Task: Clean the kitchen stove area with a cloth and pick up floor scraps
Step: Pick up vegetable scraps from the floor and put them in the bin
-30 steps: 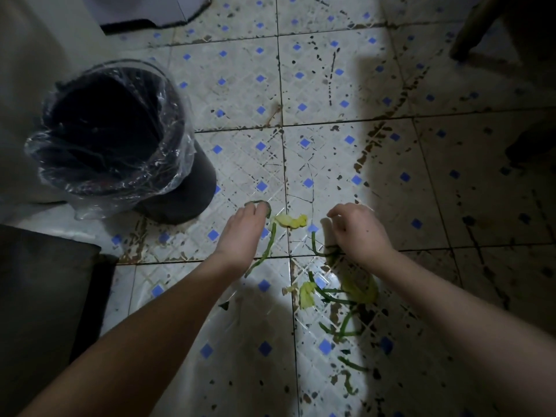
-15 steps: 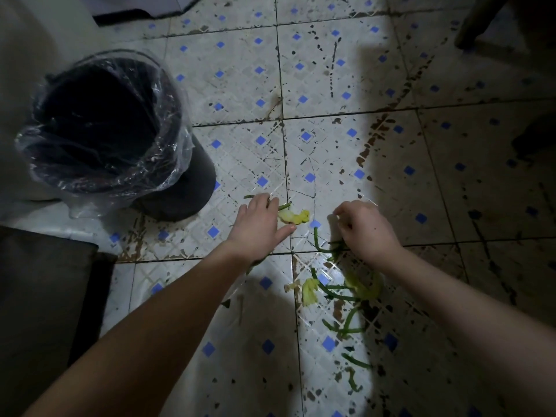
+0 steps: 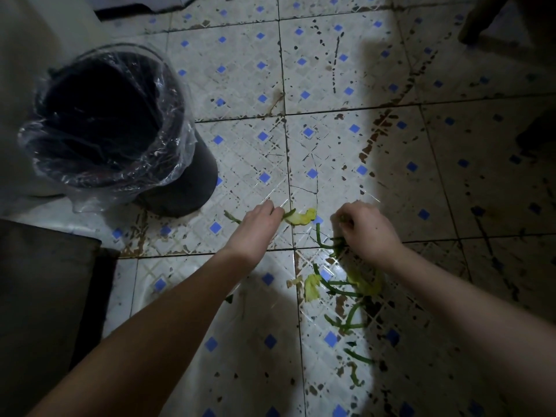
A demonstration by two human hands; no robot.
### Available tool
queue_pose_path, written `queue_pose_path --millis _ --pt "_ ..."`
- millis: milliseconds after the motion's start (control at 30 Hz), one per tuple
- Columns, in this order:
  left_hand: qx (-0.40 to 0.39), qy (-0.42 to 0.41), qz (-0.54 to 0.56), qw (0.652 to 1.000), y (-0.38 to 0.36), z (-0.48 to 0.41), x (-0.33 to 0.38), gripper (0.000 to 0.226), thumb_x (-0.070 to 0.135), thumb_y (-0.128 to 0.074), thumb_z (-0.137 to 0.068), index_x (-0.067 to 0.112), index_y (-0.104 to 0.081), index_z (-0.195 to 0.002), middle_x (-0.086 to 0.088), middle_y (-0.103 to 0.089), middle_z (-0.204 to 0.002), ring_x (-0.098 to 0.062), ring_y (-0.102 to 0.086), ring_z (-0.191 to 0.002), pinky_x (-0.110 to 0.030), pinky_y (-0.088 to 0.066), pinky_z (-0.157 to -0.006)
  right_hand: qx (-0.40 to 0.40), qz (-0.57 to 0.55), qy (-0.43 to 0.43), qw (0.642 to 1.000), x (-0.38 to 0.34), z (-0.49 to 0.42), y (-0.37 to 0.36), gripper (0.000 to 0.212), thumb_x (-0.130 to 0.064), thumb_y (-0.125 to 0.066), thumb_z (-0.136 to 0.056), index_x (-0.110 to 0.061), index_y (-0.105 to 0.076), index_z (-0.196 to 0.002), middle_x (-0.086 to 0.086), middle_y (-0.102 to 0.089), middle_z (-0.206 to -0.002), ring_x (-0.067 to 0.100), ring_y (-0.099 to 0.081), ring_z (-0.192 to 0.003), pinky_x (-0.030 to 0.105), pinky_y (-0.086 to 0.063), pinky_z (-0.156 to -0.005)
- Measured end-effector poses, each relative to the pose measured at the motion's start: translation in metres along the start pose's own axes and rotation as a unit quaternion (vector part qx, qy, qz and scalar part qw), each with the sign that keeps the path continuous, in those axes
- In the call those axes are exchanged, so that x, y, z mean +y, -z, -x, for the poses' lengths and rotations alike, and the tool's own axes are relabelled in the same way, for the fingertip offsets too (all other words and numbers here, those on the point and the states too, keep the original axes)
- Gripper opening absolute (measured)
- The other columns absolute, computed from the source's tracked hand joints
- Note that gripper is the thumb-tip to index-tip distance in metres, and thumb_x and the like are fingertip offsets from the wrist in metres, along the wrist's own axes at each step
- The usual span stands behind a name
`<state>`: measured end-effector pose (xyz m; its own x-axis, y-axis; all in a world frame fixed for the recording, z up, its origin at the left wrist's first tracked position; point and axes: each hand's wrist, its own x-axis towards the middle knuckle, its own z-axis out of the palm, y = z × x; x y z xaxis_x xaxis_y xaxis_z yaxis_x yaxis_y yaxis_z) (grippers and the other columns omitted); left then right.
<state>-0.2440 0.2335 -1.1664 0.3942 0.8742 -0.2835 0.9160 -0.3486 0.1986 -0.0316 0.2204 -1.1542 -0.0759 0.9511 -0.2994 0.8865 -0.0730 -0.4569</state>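
On the blue-dotted tile floor (image 3: pixel 240 70), the left hand (image 3: pixel 258 225) and right hand (image 3: pixel 368 231) each pinch thin green stems (image 3: pixel 319 236); bunching the yellow-green leaf scraps (image 3: pixel 311 287) at 5 o'clock likely saves trips to the plastic-lined black bin (image 3: pixel 192 182) at 10 o'clock.

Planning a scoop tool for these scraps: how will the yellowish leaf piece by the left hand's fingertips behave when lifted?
Probably floppy: the yellowish leaf piece lies crumpled and flat on the floor tile. Likely very light, being thin and small beside the left hand. It may cling or tear, since it looks wilted and the tile is stained.
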Motion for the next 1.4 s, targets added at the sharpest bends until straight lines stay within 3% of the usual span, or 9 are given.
queue_pose_path --millis 167,367,567,700,900,1000,1100,1267,1400 --pt "0.019 -0.007 0.027 0.999 -0.002 -0.002 0.001 0.046 -0.015 -0.051 -0.08 0.012 -0.048 -0.117 -0.005 -0.047 -0.112 -0.019 -0.046 -0.094 -0.025 -0.038 -0.08 0.003 0.0 0.0 1.0 0.0 0.001 0.001 0.02 -0.01 -0.048 -0.092 -0.017 -0.063 -0.103 0.004 -0.061 -0.104 0.022 -0.055 -0.094 0.04 -0.05 -0.079" --pt "0.027 -0.004 0.043 0.999 -0.003 -0.003 0.001 0.047 -0.016 -0.052 -0.078 0.012 -0.048 -0.115 -0.007 -0.049 -0.11 -0.02 -0.047 -0.095 -0.028 -0.041 -0.083 0.004 0.005 0.003 1.0 0.001 0.006 0.0 0.02 -0.01 -0.05 -0.092 -0.017 -0.063 -0.105 0.004 -0.061 -0.105 0.022 -0.056 -0.094 0.041 -0.052 -0.079" --pt "0.038 0.009 0.051 0.998 -0.001 0.004 -0.009 0.041 -0.009 -0.055 -0.081 0.013 -0.049 -0.115 -0.007 -0.049 -0.108 -0.021 -0.049 -0.095 -0.032 -0.046 -0.083 0.007 0.003 0.027 1.0 0.001 0.012 -0.014 0.013 -0.025 -0.053 -0.094 -0.019 -0.061 -0.102 -0.001 -0.056 -0.099 0.017 -0.053 -0.088 0.035 -0.05 -0.073" --pt "0.038 0.026 0.055 0.997 -0.001 0.012 -0.022 0.036 -0.006 -0.059 -0.081 0.015 -0.049 -0.109 -0.004 -0.048 -0.104 -0.018 -0.048 -0.092 -0.031 -0.045 -0.079 -0.048 0.019 0.002 0.999 -0.004 0.015 -0.024 0.037 -0.028 -0.072 -0.08 -0.019 -0.052 -0.11 -0.001 -0.042 -0.113 0.018 -0.047 -0.099 0.035 -0.05 -0.084" --pt "0.032 0.021 0.061 0.997 -0.004 0.024 -0.03 0.032 -0.007 -0.057 -0.084 0.014 -0.049 -0.108 -0.006 -0.047 -0.104 -0.021 -0.048 -0.095 -0.034 -0.045 -0.081 -0.068 0.004 0.029 0.997 -0.02 0.02 -0.032 0.028 0.001 -0.061 -0.08 -0.011 -0.053 -0.104 0.004 -0.047 -0.109 0.022 -0.044 -0.102 0.031 -0.043 -0.083" --pt "0.037 0.019 0.062 0.997 -0.003 0.027 -0.032 0.032 -0.005 -0.057 -0.085 0.014 -0.048 -0.109 -0.006 -0.047 -0.104 -0.02 -0.047 -0.095 -0.032 -0.043 -0.081 -0.064 0.002 0.053 0.997 -0.024 0.023 -0.034 0.019 -0.003 -0.055 -0.086 -0.011 -0.053 -0.103 0.007 -0.05 -0.106 0.021 -0.045 -0.095 0.027 -0.037 -0.075" --pt "0.038 0.015 0.063 0.997 -0.001 0.028 -0.031 0.031 -0.006 -0.058 -0.085 0.014 -0.049 -0.107 -0.006 -0.047 -0.103 -0.021 -0.048 -0.094 -0.033 -0.044 -0.079 -0.059 -0.021 0.037 0.997 -0.021 0.028 -0.028 0.03 0.001 -0.064 -0.077 -0.012 -0.051 -0.101 0.004 -0.047 -0.105 0.02 -0.048 -0.092 0.028 -0.041 -0.074" --pt "0.04 0.014 0.051 0.998 -0.001 0.024 -0.026 0.037 -0.006 -0.061 -0.082 0.016 -0.047 -0.108 -0.004 -0.045 -0.104 -0.02 -0.048 -0.094 -0.033 -0.046 -0.078 0.07 -0.103 -0.046 0.991 -0.002 0.022 -0.012 0.022 0.003 -0.054 -0.087 -0.015 -0.055 -0.099 -0.001 -0.051 -0.105 0.016 -0.052 -0.092 0.035 -0.052 -0.086" --pt "0.036 0.016 0.046 0.998 -0.003 0.021 -0.022 0.045 -0.006 -0.069 -0.074 0.017 -0.048 -0.106 -0.003 -0.046 -0.102 -0.02 -0.049 -0.092 -0.033 -0.047 -0.077 0.042 -0.084 -0.067 0.993 0.018 0.018 -0.013 0.04 -0.008 -0.065 -0.085 -0.018 -0.054 -0.122 0.001 -0.044 -0.132 0.019 -0.043 -0.121 0.042 -0.039 -0.108"
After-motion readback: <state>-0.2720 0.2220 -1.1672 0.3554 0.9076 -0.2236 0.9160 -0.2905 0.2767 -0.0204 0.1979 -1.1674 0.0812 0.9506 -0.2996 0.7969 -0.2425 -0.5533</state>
